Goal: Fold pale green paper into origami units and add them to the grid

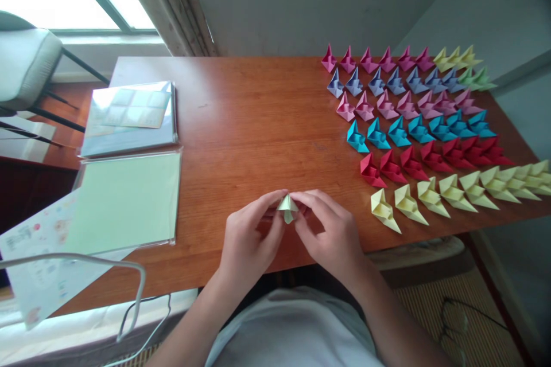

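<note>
Between my two hands, close to the table's front edge, is a small folded piece of pale yellow-green paper [288,207]. My left hand [253,229] pinches its left side between thumb and fingers. From the other side, my right hand [329,232] grips it the same way, fingertips pressed on the folds. The paper's centre shows a ridge with flaps spreading outward; its underside is hidden by my fingers. To the right of my right hand, a row of pale yellow origami pieces [410,205] runs along the table.
Behind that row stand more origami rows: red [391,166], turquoise [377,133], pink [364,106], lavender [353,82] and magenta [348,59]. On the left of the wooden table [241,126] lie a light green paper pack [129,200] and a clear-wrapped pack [99,132]. A white cable [86,258] curves at lower left.
</note>
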`<move>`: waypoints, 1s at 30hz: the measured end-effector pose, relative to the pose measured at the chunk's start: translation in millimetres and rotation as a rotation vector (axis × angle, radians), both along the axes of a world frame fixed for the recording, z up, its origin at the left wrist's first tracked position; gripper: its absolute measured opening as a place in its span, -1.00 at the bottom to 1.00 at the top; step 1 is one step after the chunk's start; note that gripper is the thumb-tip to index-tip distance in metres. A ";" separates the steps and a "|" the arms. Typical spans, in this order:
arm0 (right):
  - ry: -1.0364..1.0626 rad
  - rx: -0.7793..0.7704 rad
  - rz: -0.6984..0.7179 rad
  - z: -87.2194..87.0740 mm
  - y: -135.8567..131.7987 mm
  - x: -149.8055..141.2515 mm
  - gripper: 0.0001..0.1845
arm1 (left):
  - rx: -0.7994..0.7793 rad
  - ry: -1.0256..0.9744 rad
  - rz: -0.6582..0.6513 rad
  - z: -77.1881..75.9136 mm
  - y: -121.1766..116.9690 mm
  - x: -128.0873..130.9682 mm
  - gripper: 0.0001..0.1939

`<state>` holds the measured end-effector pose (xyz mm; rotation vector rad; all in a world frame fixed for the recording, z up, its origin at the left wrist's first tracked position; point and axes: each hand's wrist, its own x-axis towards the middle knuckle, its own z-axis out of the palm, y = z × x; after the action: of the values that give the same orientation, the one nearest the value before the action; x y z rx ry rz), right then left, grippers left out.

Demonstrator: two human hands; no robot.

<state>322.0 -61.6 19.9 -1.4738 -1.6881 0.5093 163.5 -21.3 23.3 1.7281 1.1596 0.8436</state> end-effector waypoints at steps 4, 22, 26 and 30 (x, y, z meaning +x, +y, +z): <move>0.014 0.007 0.002 1.6 0.9 1.4 -0.71 | -0.139 -0.138 -0.018 3.2 2.3 -1.5 -0.79; 0.655 -0.316 -0.121 -3.4 0.0 -2.5 -0.90 | -0.291 -0.382 0.015 3.2 -1.9 -1.0 -0.81; 0.730 -0.401 -0.082 -1.1 1.3 -2.9 -0.92 | -0.406 -0.423 -0.005 3.4 0.5 -0.7 -0.79; 0.635 -0.418 -0.082 -1.2 0.3 -3.1 -0.91 | -0.363 -0.364 -0.019 1.8 2.8 0.5 -0.87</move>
<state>318.8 -61.3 18.7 -1.4429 -1.0522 1.1952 164.0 -18.5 25.1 1.2284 0.9764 0.8354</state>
